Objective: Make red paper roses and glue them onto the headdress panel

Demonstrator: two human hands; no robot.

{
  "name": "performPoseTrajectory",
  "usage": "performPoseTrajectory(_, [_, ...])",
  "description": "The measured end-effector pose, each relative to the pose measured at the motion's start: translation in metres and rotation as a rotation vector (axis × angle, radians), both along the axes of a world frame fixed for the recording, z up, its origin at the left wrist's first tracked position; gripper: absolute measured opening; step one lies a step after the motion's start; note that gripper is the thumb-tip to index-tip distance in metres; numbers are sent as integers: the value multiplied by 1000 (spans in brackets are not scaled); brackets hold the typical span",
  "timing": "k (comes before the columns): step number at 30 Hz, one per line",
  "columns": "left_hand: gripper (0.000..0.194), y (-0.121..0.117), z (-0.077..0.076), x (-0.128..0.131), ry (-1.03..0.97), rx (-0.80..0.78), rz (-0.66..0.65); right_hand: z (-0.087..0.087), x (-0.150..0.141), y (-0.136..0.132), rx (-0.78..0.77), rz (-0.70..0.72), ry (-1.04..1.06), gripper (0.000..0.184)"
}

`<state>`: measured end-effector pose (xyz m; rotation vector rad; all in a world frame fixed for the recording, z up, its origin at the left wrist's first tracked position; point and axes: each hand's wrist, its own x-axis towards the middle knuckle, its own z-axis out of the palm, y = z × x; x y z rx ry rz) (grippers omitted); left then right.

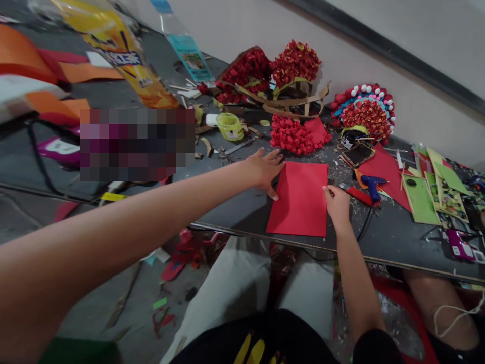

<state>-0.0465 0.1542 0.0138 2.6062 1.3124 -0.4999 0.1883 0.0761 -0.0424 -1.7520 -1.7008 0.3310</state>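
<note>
left arm (151, 205) outstretched to red paper (301, 202)

Pale wall (242, 25), dark tabletop (227, 212), littered floor (144, 298)

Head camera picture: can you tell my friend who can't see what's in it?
A person's left hand and right hand touch opposite edges of red paper on a dark, cluttered table. Beyond it are bunched red decorations; a blue glue gun lies to the right.

left hand (264, 171) spread on red paper (301, 202) | right hand (337, 203) at its edge
</note>
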Motion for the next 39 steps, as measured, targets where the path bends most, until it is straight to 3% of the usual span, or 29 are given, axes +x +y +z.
performPoseTrajectory(9, [102,-4,9,6,0,30,8,-4,-1,0,18,13,14,28])
performPoseTrajectory(11, [86,-19,11,2,-70,78,-7,-4,-2,0,32,16,15,27])
performPoseTrajectory(13, [57,-40,9,-3,-129,126,-51,-4,-4,0,44,14,13,26])
performPoseTrajectory(15, [27,-61,1,-6,-302,130,-50,-4,-5,0,51,8,6,26])
performPoseTrajectory(16, [25,-70,-6,-8,-400,116,-35,-3,-6,0,53,5,1,26])
performPoseTrajectory(20, [33,-92,-31,-10,-748,200,119,1,-7,-2,40,3,-18,27])
performPoseTrajectory(23, [33,-96,-39,-8,-868,304,230,2,-6,-3,22,7,-28,28])
performPoseTrajectory(26, [28,-96,-39,-8,-911,330,304,3,-6,-3,8,10,-26,30])
performPoseTrajectory(33, [25,-98,-38,-9,-1016,228,580,6,-6,-5,28,12,98,28])
performPoseTrajectory(39, [53,-95,-37,-7,-1148,136,768,9,-5,-7,-28,54,357,30])
